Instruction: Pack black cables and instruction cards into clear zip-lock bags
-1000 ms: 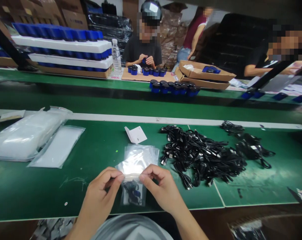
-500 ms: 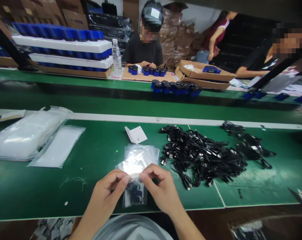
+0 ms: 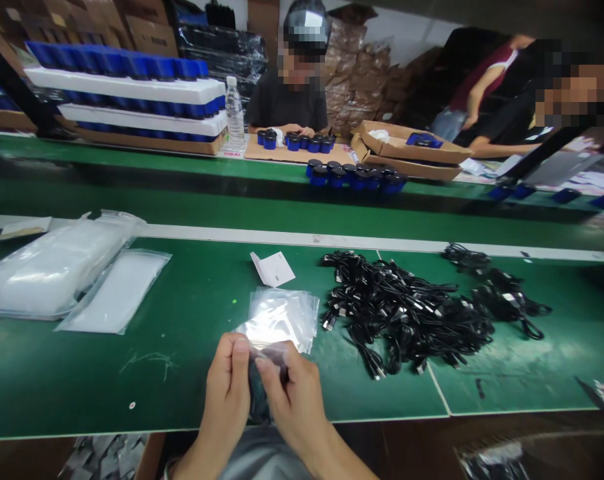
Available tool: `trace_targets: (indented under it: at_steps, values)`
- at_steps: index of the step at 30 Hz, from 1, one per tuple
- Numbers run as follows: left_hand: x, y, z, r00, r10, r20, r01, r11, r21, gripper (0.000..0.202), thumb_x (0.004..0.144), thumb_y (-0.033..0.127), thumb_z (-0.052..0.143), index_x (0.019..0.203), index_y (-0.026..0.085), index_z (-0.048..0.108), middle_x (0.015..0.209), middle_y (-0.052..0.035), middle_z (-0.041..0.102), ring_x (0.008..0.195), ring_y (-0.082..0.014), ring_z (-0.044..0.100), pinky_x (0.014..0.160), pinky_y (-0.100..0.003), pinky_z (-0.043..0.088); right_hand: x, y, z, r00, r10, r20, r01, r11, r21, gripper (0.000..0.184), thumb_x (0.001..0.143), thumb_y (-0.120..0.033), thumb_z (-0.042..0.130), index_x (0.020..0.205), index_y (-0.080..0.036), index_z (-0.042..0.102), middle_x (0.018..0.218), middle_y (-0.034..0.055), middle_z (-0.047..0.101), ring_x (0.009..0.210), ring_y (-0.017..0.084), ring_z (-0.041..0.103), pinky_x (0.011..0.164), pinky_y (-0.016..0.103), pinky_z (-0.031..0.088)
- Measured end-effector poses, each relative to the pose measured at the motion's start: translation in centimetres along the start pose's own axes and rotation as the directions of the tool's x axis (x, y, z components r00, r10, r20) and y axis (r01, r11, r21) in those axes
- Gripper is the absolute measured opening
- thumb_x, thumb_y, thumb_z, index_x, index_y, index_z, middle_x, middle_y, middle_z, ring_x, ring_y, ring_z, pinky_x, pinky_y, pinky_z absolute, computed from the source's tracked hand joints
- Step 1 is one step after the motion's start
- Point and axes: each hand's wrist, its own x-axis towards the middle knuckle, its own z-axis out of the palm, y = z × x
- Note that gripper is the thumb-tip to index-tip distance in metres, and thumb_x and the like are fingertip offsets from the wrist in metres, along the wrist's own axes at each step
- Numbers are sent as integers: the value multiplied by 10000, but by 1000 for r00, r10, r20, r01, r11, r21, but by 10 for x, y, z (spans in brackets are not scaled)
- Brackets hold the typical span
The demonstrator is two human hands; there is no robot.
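the left hand (image 3: 227,387) and the right hand (image 3: 295,398) sit close together over the near edge of the green bench (image 3: 87,373), fingers curled rather than spread, pinching a clear zip bag (image 3: 265,350) between them. a black cable (image 3: 259,400) is bunched inside the bag, low between the hands and mostly hidden by the fingers, so i cannot tell how it is coiled or whether the bag is sealed. just behind the hands lies a small stack of clear plastic bags (image 3: 287,317), with a white card (image 3: 273,269) beyond it. to the right sprawls a tangled heap of black usb cables (image 3: 407,313), and to the left lie two flat white packs of plastic bags (image 3: 117,291). past a second green bench, a co-worker (image 3: 287,100) in a dark t-shirt has both hands low on a cardboard sheet (image 3: 292,152), among jars with blue caps (image 3: 293,141). a plastic water bottle (image 3: 235,117) stands beside white foam trays (image 3: 122,90) full of blue-topped jars.
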Motion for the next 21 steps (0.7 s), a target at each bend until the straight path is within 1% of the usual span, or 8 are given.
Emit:
trace_targets:
  at_steps: [3,5,10,12,14,16,18,21]
  values:
    - [-1,-1,3,1000,21,-17,-22,1000,-5,340,903,471,327,731,218,475,623,37,497,580,-136,510,553,-220,445,0,1,4,999,-41,9,41,994,-100,244,908,-263,391,777,-175,577,628,31,619,520,141,557,520,228,389]
    - [-1,-3,3,999,34,-10,-34,999,-5,324,902,449,341,709,221,466,603,44,490,551,-130,499,536,-214,436,-1,1,7,998,-60,11,61,991,-120,244,913,-257,377,773,-177,560,612,30,614,495,137,545,502,227,373]
    - [-1,-7,3,998,58,19,-58,998,1,277,898,373,371,670,228,434,559,61,482,508,-117,481,503,-199,407,-3,3,14,996,-87,20,88,991,-96,241,917,-227,342,750,-189,511,528,-11,532,418,117,461,448,229,306]
    - [-1,-8,2,998,58,27,-58,998,5,283,900,363,361,657,229,418,543,67,466,492,-114,468,488,-196,398,-1,3,12,993,-108,46,111,990,-85,259,919,-230,338,723,-193,503,501,-33,477,402,107,416,435,229,276]
    - [0,-9,0,997,55,48,-55,998,8,290,905,361,347,660,226,424,544,66,462,493,-112,466,484,-192,396,3,1,6,994,-79,69,83,995,-56,243,916,-241,368,733,-188,519,530,-37,474,441,102,423,456,217,289]
    - [3,-8,-5,994,56,95,-57,998,8,289,900,362,367,668,217,460,562,59,482,514,-113,480,501,-190,407,7,-1,-3,997,-10,77,10,1000,1,197,906,-248,417,767,-183,540,601,-27,506,515,103,461,503,203,331]
    - [6,-6,-11,981,57,184,-60,998,11,264,882,363,420,693,206,515,604,44,534,566,-119,519,548,-191,430,11,-3,-12,996,40,81,-44,997,56,163,891,-243,458,774,-179,552,668,-16,525,586,107,490,554,200,366]
    - [9,-1,-22,938,21,345,-30,999,21,210,867,360,470,773,202,570,704,22,606,672,-132,571,634,-198,453,12,-4,-19,994,49,98,-57,995,82,178,875,-227,489,715,-176,549,663,-21,511,609,107,495,569,203,370]
